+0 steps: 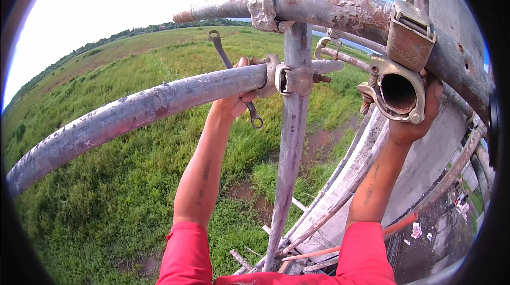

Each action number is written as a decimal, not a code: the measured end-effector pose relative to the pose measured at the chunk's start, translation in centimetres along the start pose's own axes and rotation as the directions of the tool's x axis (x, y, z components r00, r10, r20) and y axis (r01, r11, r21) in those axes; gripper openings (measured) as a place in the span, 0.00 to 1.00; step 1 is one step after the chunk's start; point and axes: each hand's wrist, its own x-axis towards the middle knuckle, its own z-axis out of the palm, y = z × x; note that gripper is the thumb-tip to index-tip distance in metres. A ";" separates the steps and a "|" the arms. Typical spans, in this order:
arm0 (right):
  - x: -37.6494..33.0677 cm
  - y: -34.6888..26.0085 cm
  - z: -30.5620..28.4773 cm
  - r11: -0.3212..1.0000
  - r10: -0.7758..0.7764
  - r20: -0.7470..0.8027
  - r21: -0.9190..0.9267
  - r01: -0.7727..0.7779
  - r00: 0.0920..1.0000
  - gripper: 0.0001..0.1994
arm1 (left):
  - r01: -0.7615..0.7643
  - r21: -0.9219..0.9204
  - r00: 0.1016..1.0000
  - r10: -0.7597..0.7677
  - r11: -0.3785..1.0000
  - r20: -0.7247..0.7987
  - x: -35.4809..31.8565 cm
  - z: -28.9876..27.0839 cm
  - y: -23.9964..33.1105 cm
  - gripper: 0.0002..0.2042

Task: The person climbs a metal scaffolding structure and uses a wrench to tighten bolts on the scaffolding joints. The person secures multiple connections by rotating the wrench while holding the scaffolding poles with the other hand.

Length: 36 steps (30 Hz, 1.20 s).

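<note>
A double-ended ring wrench (221,51) crosses behind a grey scaffold tube (159,96), its lower ring showing below. My left hand (231,105) is closed on the wrench's middle, next to the coupler (272,75) that joins this tube to the upright pole (292,120). The tube hides part of the fingers. On the right, my right hand (408,130) wraps the far side of a scaffold coupler (419,107), whose ring surrounds an open tube end. Another clamp part (409,46) sits directly above it on the thick rusty tube (340,9).
A further coupler (264,1) grips the thick tube at the upright. Behind the right arm rises a pale curved wall (425,163) with more tubes along it. An orange pipe (401,225) lies low right. Green grassland (106,179) spreads far below.
</note>
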 end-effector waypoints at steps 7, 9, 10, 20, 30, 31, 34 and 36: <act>-0.4 -2.9 2.6 0.826 0.285 -0.185 0.545 -0.143 0.941 0.30 | -0.076 0.075 0.993 0.082 0.994 -0.080 0.1 0.8 -0.1 0.16; -0.1 -3.5 2.9 0.876 0.247 -0.189 0.463 -0.135 0.950 0.31 | 0.038 0.097 0.996 -0.030 0.995 -0.085 -1.0 0.6 0.3 0.16; 0.0 -3.7 2.9 0.888 0.262 -0.169 0.428 -0.168 0.950 0.32 | 0.126 0.089 0.988 -0.117 0.988 -0.101 -2.2 0.4 0.4 0.16; -0.3 -2.7 1.7 0.999 0.003 -0.173 -0.053 -0.012 0.985 0.27 | 0.335 0.373 0.927 -0.230 0.865 -0.297 -8.7 0.2 1.7 0.17; -1.0 -1.3 1.1 0.943 -0.224 -0.204 -0.292 0.160 0.953 0.28 | 0.469 0.672 0.880 -0.370 0.574 -0.297 -8.4 1.7 7.4 0.16; -1.1 -1.2 1.2 0.965 -0.189 -0.247 -0.226 0.134 0.950 0.28 | 0.491 0.670 0.866 -0.397 0.557 -0.304 -8.3 1.7 7.9 0.16; -1.5 -0.9 1.8 0.992 -0.126 -0.350 -0.074 0.107 0.928 0.27 | 0.517 0.684 0.826 -0.508 0.514 -0.243 -8.0 2.2 8.9 0.16; -1.6 -0.5 2.0 0.960 -0.264 -0.339 -0.186 0.211 0.903 0.25 | 0.575 0.585 0.803 -0.529 0.571 -0.273 -8.0 2.7 8.7 0.15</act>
